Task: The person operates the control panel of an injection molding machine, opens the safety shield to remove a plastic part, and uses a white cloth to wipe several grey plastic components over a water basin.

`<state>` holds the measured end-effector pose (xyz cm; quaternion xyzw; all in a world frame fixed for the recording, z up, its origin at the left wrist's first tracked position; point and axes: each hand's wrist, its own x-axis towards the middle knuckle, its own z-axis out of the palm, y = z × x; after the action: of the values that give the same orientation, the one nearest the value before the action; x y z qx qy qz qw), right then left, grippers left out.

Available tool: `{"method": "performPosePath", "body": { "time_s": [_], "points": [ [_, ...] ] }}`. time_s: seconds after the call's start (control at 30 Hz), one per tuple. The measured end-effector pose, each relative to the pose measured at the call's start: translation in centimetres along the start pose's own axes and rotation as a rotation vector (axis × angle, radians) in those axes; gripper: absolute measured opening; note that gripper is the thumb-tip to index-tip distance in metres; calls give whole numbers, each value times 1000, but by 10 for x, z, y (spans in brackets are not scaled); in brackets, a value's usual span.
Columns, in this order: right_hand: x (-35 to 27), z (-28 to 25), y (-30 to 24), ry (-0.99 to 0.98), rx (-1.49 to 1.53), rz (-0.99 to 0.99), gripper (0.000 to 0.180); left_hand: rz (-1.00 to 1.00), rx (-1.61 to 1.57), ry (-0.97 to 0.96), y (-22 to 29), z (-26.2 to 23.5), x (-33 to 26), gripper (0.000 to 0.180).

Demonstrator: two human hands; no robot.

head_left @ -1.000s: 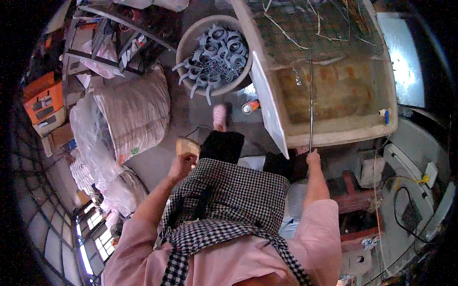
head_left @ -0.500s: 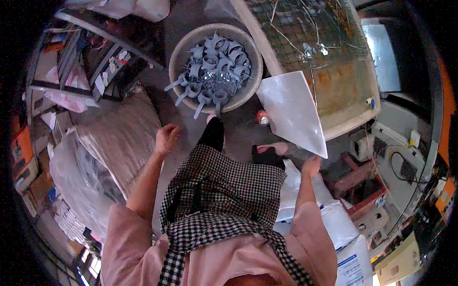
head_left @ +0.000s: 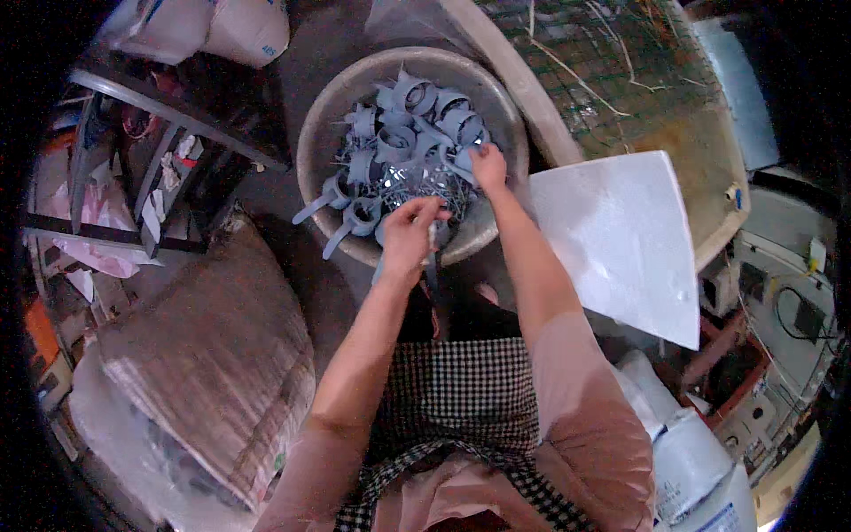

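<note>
A round grey basin [head_left: 312, 133] holds a heap of grey plastic rings with flat handles [head_left: 396, 142], along with thin grey scraps [head_left: 424, 188]. My right hand [head_left: 489, 168] reaches over the basin's right side, its fingers closed on one grey plastic ring [head_left: 457, 161]. Over the near rim is my left hand [head_left: 413, 232], fingers curled together; whatever lies in them is hidden. A few handles stick out past the basin's left rim.
A white sheet [head_left: 620, 239] leans by a pale tub [head_left: 714, 230] with green netting [head_left: 585, 62]. At left stand a dark metal frame [head_left: 168, 106] and a large brown sack [head_left: 204, 346]. White bags [head_left: 691, 461] lie at lower right.
Both hands have moved forward and inward, from beside my body to the basin. My right hand has taken hold of a grey plastic ring. The view has shifted closer to the basin.
</note>
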<state>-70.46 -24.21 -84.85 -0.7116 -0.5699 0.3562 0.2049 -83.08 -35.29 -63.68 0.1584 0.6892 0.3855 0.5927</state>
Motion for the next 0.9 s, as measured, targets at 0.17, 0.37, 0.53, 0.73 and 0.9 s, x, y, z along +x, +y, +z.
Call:
{"method": "performPosePath", "body": {
  "time_s": [0.17,0.37,0.53,0.73,0.9],
  "points": [
    [97,70,14,166,55,175,47,92,-136,-114,-16,9,41,21],
    [88,75,27,214,357,158,25,228,-175,2,-3,-14,37,20],
    [24,5,-11,122,791,0,17,184,-560,42,-9,-62,44,20],
    [-33,-95,-91,-193,1715,150,30,240,-516,-118,0,-61,11,22],
    [-102,-127,-163,-108,1935,221,31,413,-369,-39,14,-79,-32,22]
  ]
}}
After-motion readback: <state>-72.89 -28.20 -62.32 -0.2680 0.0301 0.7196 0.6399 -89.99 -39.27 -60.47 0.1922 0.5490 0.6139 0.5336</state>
